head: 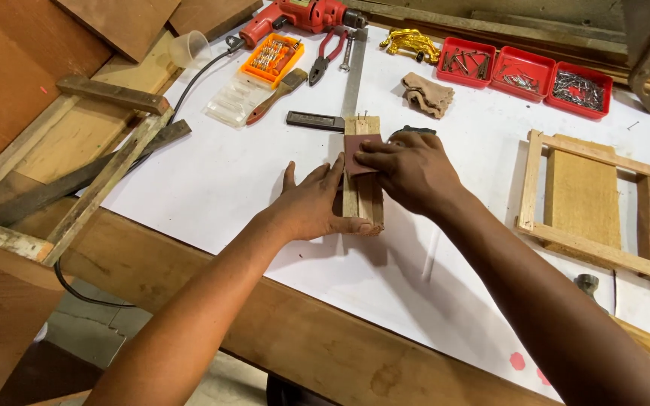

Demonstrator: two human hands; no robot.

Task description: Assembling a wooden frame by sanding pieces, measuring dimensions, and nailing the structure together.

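A small block of pale wood [362, 199] stands on the white sheet [212, 180] in the middle of the bench. My left hand [314, 203] presses against its left side and holds it steady. My right hand [411, 169] lies on top of the block, pinching a reddish-brown piece of sandpaper [356, 154] flat against the wood. A few thin nails stick up at the block's far end.
A red drill [302, 15], an orange bit case [271, 59], pliers [326, 53], a brush [276, 94], a metal square [351, 83], a cloth [426, 94] and three red nail trays [524, 71] lie at the back. A wooden frame [603, 203] sits right; wood strips [92, 173] lie left.
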